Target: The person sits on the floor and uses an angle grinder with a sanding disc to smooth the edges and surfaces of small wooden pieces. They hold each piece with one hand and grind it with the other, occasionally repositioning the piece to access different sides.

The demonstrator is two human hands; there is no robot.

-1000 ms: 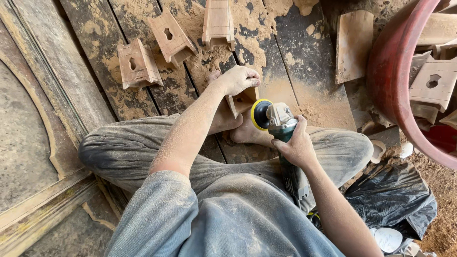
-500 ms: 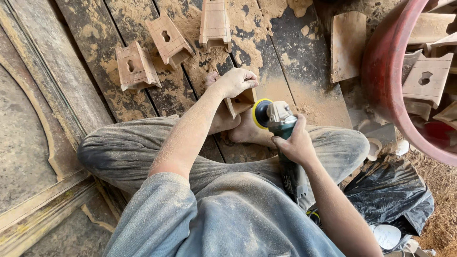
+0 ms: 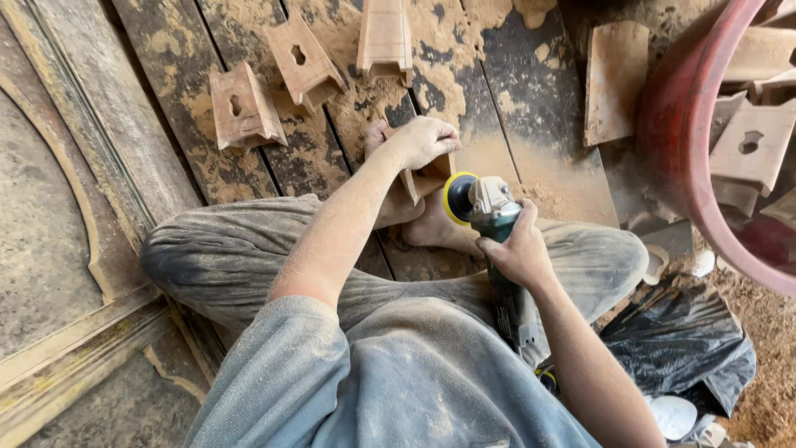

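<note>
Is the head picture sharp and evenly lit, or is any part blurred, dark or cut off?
Head view: soft, even daylight with no glare; the left hand, wooden piece and sander in the right hand look sharp; the red tub, close at the right edge, is cropped and slightly soft; the black bag lies in dim shade.

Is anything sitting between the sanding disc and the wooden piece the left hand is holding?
Nothing visible. The left hand grips the wooden piece from above, its fingers on the top edge. The yellow-rimmed disc of the grinder, held in the right hand, sits right beside the piece's open side; whether they touch cannot be told.
</note>
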